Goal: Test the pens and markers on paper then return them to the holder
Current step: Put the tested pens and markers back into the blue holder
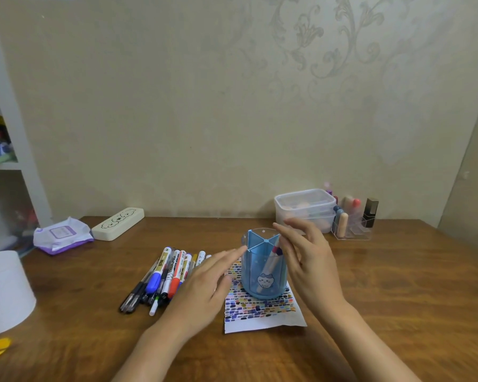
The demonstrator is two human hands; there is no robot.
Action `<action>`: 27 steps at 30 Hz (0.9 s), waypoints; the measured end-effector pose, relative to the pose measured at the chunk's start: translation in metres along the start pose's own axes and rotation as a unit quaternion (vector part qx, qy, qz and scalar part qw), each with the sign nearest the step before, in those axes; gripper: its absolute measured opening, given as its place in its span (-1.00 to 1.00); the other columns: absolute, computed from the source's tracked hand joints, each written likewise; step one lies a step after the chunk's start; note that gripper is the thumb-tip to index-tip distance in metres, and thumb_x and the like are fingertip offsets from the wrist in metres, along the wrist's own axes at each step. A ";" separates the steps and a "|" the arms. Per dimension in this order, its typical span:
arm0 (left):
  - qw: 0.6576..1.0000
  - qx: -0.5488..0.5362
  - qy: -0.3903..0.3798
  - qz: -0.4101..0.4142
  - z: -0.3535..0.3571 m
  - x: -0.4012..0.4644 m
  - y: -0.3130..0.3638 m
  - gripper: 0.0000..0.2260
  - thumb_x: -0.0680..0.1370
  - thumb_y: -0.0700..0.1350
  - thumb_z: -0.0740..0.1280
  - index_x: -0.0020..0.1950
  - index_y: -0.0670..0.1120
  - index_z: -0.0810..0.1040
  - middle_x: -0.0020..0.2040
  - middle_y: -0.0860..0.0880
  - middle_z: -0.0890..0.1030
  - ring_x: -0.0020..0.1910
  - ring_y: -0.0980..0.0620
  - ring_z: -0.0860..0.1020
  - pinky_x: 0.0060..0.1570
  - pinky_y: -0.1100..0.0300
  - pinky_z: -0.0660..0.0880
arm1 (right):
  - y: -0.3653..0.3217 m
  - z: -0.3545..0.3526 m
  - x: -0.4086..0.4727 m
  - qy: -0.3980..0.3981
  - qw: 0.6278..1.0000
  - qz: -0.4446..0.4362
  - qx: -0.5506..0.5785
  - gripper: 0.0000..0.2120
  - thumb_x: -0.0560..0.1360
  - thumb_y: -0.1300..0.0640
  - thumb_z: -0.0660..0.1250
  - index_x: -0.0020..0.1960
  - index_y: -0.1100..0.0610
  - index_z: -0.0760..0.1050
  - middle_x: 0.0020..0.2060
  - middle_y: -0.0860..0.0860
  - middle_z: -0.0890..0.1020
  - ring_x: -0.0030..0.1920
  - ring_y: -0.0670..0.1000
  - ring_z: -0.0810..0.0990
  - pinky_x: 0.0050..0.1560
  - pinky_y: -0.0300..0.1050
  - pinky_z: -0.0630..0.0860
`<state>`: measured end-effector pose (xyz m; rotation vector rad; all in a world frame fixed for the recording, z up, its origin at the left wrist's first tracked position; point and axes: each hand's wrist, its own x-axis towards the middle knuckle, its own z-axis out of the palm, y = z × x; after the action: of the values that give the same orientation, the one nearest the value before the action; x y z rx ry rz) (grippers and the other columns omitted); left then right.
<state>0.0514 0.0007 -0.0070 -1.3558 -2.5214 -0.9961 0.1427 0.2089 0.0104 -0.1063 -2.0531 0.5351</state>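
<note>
Blue, the holder [264, 264] is seen at centre frame on the paper [262, 307], with one marker [271, 261] leaning inside. Its rim is touched by the released left hand [204, 285]; the right hand [305, 256] is held relaxed beside it, grasping nothing. Pens [166, 274] are piled left of centre.

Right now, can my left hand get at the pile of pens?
Probably yes. The left hand hovers open right beside the pens, partly over them, and nothing lies between; the holder stands off to its right.
</note>
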 end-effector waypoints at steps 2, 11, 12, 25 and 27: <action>1.000 0.006 0.011 -0.026 -0.004 0.000 -0.007 -0.45 0.68 -0.11 0.14 0.51 0.42 0.08 0.48 0.35 0.26 0.49 0.33 0.16 0.47 0.21 0.21 | -0.001 -0.001 -0.002 0.000 1.000 -0.003 -0.003 -0.65 0.65 0.02 0.18 0.39 -0.01 0.53 0.29 -0.12 0.50 0.24 -0.06 0.53 0.19 0.09 0.57; 0.991 0.119 -0.001 -0.062 -0.002 -0.001 -0.026 -0.70 0.62 -0.11 0.22 0.31 0.14 0.54 0.27 0.23 0.42 0.36 0.23 0.29 0.38 0.26 0.25 | -0.023 -0.006 -0.014 0.030 0.996 -0.084 -0.027 -0.66 0.56 0.21 0.33 0.31 0.03 0.56 0.28 -0.04 0.49 0.29 -0.02 0.45 0.25 -0.06 0.46; 0.991 0.123 -0.007 -0.060 -0.001 -0.001 -0.026 -0.71 0.62 -0.08 0.22 0.31 0.14 0.53 0.26 0.24 0.42 0.35 0.24 0.29 0.38 0.26 0.26 | -0.026 -0.005 -0.015 0.028 0.995 -0.094 -0.029 -0.69 0.56 0.17 0.29 0.29 0.03 0.58 0.26 -0.03 0.51 0.26 -0.03 0.46 0.22 -0.07 0.47; 0.983 0.171 -0.041 -0.050 0.003 -0.004 -0.021 -0.58 0.55 0.04 0.27 0.42 0.11 0.42 0.31 0.21 0.32 0.36 0.21 0.23 0.39 0.23 0.21 | -0.031 0.003 -0.026 -0.042 0.993 -0.105 0.016 -0.81 0.55 0.18 0.29 0.08 -0.01 0.60 0.04 -0.15 0.53 -0.02 -0.15 0.57 -0.20 -0.16 0.55; 0.982 0.178 -0.037 -0.043 0.004 -0.004 -0.021 -0.61 0.57 0.04 0.27 0.41 0.11 0.43 0.31 0.20 0.32 0.37 0.21 0.23 0.39 0.25 0.19 | -0.031 0.004 -0.026 -0.044 0.994 -0.103 0.017 -0.82 0.56 0.16 0.27 0.07 -0.02 0.60 0.04 -0.15 0.54 -0.03 -0.14 0.57 -0.21 -0.15 0.55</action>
<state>0.0381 -0.0077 -0.0215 -1.2063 -2.6639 -0.4785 0.1575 0.1723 0.0009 0.1517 -2.1097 0.4529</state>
